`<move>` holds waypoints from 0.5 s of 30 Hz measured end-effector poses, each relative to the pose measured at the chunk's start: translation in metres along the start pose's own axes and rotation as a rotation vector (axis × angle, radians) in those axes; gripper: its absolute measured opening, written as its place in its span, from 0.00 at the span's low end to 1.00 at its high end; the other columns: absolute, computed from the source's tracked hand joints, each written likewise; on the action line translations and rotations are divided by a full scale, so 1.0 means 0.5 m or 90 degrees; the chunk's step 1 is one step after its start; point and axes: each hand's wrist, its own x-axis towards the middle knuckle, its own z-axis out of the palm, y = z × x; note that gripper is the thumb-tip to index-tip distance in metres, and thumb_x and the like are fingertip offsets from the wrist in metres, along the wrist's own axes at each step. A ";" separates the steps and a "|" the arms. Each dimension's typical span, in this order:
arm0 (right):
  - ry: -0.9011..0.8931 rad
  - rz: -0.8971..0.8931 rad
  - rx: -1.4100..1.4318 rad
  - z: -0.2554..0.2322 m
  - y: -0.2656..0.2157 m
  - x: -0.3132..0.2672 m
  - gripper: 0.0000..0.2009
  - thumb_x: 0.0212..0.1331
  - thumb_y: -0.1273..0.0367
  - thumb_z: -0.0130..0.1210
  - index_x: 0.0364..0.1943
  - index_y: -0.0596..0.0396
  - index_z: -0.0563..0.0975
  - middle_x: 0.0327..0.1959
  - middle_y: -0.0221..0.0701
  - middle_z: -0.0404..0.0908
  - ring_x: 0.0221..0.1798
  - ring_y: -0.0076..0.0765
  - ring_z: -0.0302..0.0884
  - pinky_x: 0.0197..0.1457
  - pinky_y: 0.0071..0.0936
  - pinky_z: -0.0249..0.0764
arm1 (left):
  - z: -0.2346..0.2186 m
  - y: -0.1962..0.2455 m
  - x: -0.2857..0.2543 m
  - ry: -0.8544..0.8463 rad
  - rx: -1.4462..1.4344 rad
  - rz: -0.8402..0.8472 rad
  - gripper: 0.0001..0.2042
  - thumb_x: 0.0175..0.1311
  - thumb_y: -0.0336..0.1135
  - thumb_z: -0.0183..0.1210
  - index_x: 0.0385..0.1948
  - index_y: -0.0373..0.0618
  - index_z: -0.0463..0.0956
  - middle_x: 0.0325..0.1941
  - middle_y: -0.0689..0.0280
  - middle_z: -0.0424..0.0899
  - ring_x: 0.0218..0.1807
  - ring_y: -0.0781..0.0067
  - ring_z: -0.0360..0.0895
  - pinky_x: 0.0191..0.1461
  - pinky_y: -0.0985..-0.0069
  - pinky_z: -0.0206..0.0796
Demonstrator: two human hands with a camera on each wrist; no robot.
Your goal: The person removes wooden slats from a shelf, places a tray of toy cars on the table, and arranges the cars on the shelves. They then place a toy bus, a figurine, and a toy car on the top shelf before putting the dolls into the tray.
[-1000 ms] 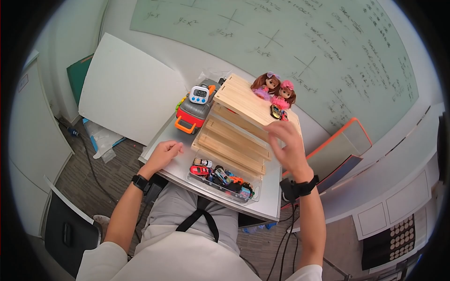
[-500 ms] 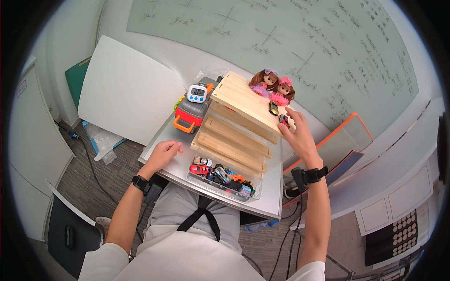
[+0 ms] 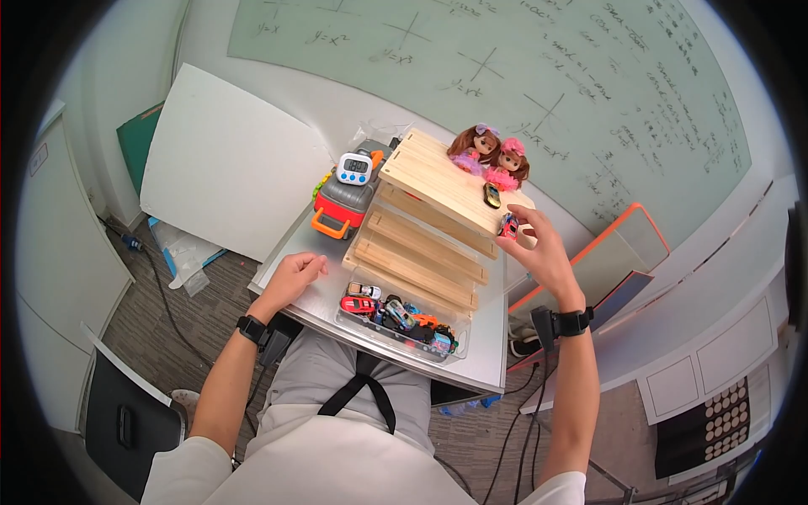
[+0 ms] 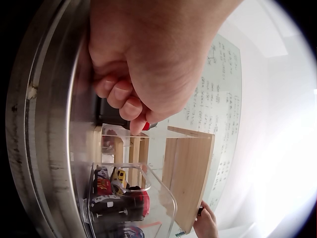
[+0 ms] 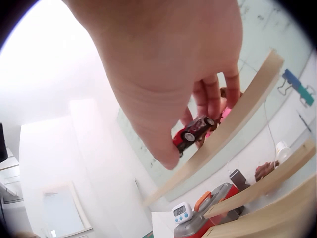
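My right hand (image 3: 543, 257) pinches a small red and dark toy car (image 3: 507, 225) between thumb and fingers, over the right end of the wooden top shelf (image 3: 429, 177). In the right wrist view the car (image 5: 193, 135) sits against the thumb, close to the board's edge. A gold and black toy car (image 3: 491, 195) stands on the shelf, before two dolls (image 3: 475, 150). My left hand (image 3: 292, 279) rests near the table's left edge, fingers loosely curled and holding nothing, left of the clear bin (image 3: 404, 337) of toy cars.
Lower wooden shelves (image 3: 421, 257) stand behind the bin. A grey and red case (image 3: 343, 206) with an orange handle and a white timer (image 3: 354, 168) on it stands at their left. Orange-edged boards (image 3: 640, 227) lean at the right, and a whiteboard (image 3: 572, 84) hangs behind.
My right hand has moved right and down to the shelf's end and taken hold of the red car, which has shifted toward the front edge. My left hand has stayed put.
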 end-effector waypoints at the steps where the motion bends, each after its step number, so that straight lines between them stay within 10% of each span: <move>1: 0.028 -0.046 0.001 0.005 -0.012 -0.006 0.29 0.60 0.59 0.70 0.63 0.54 0.77 0.61 0.41 0.79 0.61 0.42 0.79 0.66 0.39 0.76 | 0.000 -0.001 0.000 0.001 -0.004 0.003 0.17 0.78 0.42 0.56 0.31 0.39 0.81 0.22 0.79 0.68 0.27 0.89 0.61 0.31 0.82 0.54; 15: -0.211 -0.324 0.009 0.235 -0.086 -0.083 0.28 0.52 0.70 0.66 0.62 0.56 0.77 0.59 0.43 0.75 0.64 0.53 0.73 0.70 0.42 0.72 | -0.002 0.001 -0.002 0.006 0.013 0.000 0.17 0.78 0.43 0.57 0.32 0.39 0.82 0.26 0.75 0.76 0.30 0.87 0.65 0.35 0.81 0.60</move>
